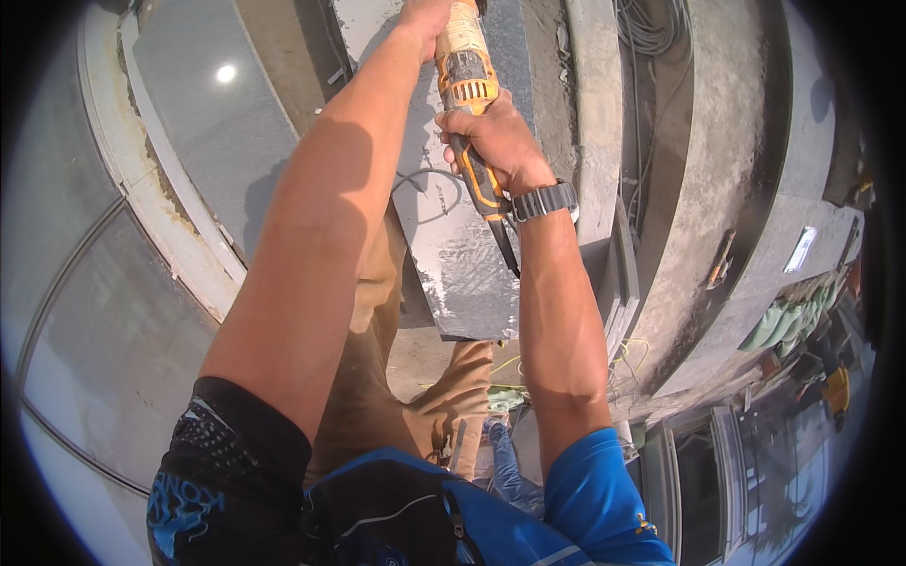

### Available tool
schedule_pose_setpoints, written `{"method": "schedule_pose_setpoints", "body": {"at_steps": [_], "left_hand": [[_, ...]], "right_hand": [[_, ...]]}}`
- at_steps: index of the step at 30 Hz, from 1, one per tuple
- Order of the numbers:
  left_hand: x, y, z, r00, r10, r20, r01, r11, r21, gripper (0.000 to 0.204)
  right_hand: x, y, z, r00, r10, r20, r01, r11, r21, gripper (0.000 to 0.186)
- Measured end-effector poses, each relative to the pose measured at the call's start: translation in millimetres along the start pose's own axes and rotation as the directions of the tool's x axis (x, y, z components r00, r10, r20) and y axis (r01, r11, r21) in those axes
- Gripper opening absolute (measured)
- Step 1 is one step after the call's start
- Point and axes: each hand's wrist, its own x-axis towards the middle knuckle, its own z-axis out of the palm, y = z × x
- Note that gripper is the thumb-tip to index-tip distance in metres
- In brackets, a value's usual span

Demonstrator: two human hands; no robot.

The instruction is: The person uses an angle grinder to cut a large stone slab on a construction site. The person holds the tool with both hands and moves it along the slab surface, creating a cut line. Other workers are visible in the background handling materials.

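An orange and black angle grinder (468,90) lies lengthwise over a grey stone slab (472,307); its working end runs out of the picture at the top. My right hand (500,141) is wrapped round its rear handle, thumb across the top. Farther up, my left hand (429,21) is closed against the grinder's front part, its fingers partly hidden at the upper edge. Pale tape or dust covers the tool's front body. From the handle's end a black power cord (505,247) drops, and a loop of cord lies on the slab. White dust coats much of the slab's face.
Another grey slab (193,99) lies at left. Long concrete or stone strips (703,189) run along the right, with a coiled cable (651,26) at the top and a small tool (721,259) on them. Green cloth (793,321) lies far right. Yellow cord (637,354) trails below the slab.
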Motion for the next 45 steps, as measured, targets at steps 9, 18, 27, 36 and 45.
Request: {"method": "schedule_pose_setpoints", "body": {"at_steps": [9,18,27,36,45], "left_hand": [[-1,1,-1,1.0,-0.004,-0.014,0.004,1.0,0.03,0.079],[-13,-5,-1,1.0,-0.007,0.018,0.007,1.0,-0.018,0.076],[-4,-1,-1,1.0,-0.005,0.005,0.005,1.0,0.004,0.076],[1,-6,0,1.0,-0.01,0.014,0.01,1.0,0.002,0.077],[4,-9,-2,1.0,-0.013,0.013,0.013,1.0,0.009,0.078]], "right_hand": [[-32,10,8,0.996,0.02,-0.082,-0.021,1.0,-0.008,0.059],[-49,34,3,0.997,0.027,-0.076,-0.025,1.0,0.019,0.059],[-24,19,4,0.999,-0.025,-0.04,0.027,0.998,0.06,0.058],[-9,10,-1,1.0,-0.027,-0.013,0.027,1.0,0.015,0.054],[-37,31,2,0.997,-0.007,-0.071,0.009,1.0,0.029,0.058]]}}
